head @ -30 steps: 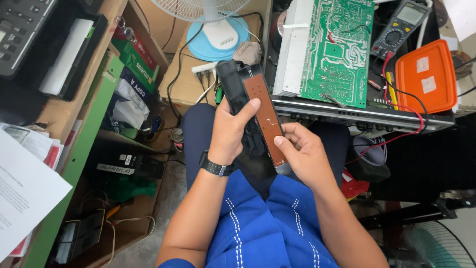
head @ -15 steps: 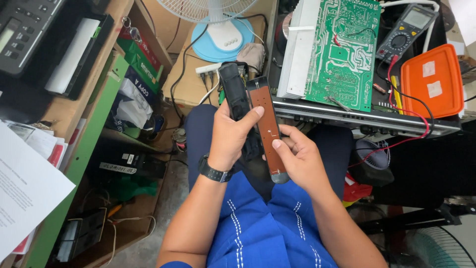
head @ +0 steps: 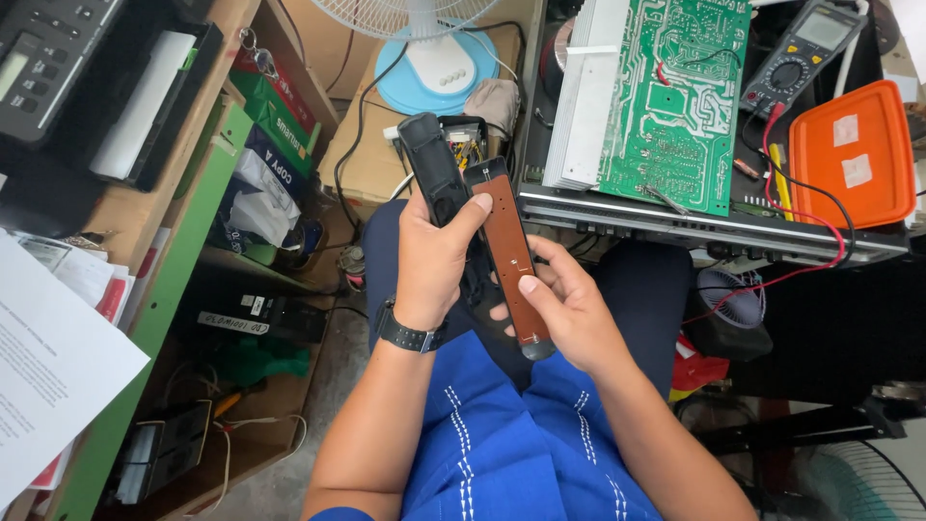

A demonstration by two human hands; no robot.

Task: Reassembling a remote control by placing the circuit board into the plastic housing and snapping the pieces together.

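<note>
Brown circuit strip [head: 508,253] and black remote shell [head: 439,178] are held over the lap, below the bench's front edge. Left hand [head: 431,265] is wrapped around the shell, thumb on the strip. Right hand [head: 569,309] cradles the strip's lower end, fingers curled. Judged step: separating board from shell; next needs gentle prying.

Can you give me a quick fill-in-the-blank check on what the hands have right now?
1. The left hand grips a long ____ casing.
2. The right hand holds a narrow brown ____ beside that casing.
3. A black ____ sits on the left wrist.
4. Upper right, the lid of the flat box beside the multimeter is ____.

Missing words: black; circuit board; watch; orange
</note>
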